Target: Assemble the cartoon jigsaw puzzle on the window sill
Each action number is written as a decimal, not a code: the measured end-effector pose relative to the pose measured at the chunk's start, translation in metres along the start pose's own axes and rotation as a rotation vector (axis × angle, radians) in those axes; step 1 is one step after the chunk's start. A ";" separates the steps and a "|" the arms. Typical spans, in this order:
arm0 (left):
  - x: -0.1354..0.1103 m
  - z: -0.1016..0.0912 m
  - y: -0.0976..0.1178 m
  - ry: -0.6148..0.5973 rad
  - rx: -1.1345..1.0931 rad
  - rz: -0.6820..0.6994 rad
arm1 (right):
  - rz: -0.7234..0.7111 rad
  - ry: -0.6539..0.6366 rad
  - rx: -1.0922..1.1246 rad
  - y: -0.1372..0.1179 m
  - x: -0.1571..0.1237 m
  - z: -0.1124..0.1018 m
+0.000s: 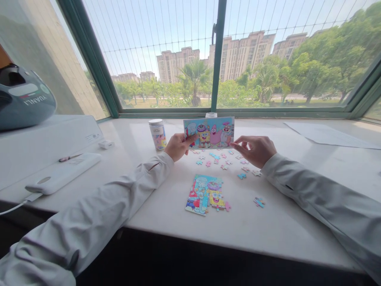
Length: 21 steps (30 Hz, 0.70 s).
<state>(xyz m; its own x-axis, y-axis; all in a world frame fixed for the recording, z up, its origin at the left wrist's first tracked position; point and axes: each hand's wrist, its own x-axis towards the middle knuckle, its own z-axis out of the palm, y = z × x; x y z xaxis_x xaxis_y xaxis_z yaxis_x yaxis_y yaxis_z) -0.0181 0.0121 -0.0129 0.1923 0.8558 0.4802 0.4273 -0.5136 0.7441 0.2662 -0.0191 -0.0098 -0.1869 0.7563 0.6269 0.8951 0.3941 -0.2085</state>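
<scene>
My left hand [177, 146] grips the left end of a cartoon picture card [212, 134], its thumb across the front. My right hand [256, 150] pinches the card's lower right corner between thumb and fingertips. The card is held up above the white surface, its printed side facing me. Below it lies a partly assembled jigsaw puzzle [202, 195] with matching characters, its right edge uneven. Several loose puzzle pieces [224, 167] are scattered behind it, some hidden by the card and hands. A small joined cluster of pieces [259, 202] lies to the right.
A lidded jar [157, 135] stands left of my left hand; another clear container [211, 115] shows behind the card. At left are a white power strip-like block [64, 172] with a cable, a white box [50, 145] and a dark helmet-like object [26, 97]. Paper [333, 134] lies at right.
</scene>
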 end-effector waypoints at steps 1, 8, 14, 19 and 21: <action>0.000 0.000 0.001 -0.004 -0.003 -0.007 | -0.003 0.006 -0.001 0.000 0.000 0.000; -0.001 0.001 0.005 -0.017 0.004 -0.030 | -0.043 0.070 0.013 0.001 0.000 0.000; -0.001 0.001 0.004 -0.008 0.007 -0.034 | -0.057 0.090 0.025 0.001 -0.001 -0.001; 0.000 -0.001 0.005 0.124 0.017 -0.012 | -0.039 0.094 0.009 0.002 -0.004 -0.001; 0.001 -0.001 0.004 0.189 0.018 -0.014 | -0.036 0.078 -0.005 0.003 -0.004 0.000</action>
<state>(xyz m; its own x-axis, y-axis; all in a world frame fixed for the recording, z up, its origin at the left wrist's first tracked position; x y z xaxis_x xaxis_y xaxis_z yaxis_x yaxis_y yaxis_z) -0.0173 0.0108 -0.0092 0.0175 0.8353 0.5495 0.4448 -0.4987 0.7439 0.2696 -0.0209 -0.0128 -0.1873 0.6985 0.6906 0.8905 0.4175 -0.1808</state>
